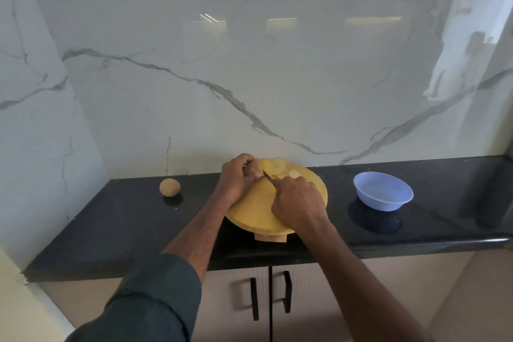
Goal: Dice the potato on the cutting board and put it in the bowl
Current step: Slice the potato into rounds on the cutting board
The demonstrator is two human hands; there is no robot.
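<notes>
At frame centre the potato (255, 168) is gripped steady on the cutting board (261, 211) by the left hand (236, 178), so the knife (268, 176), clasped in the right hand (297, 201), can slice; the bowl (383, 194) waits empty at right

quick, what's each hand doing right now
Left hand: grips the potato on the cutting board.
Right hand: grips the knife.
</notes>
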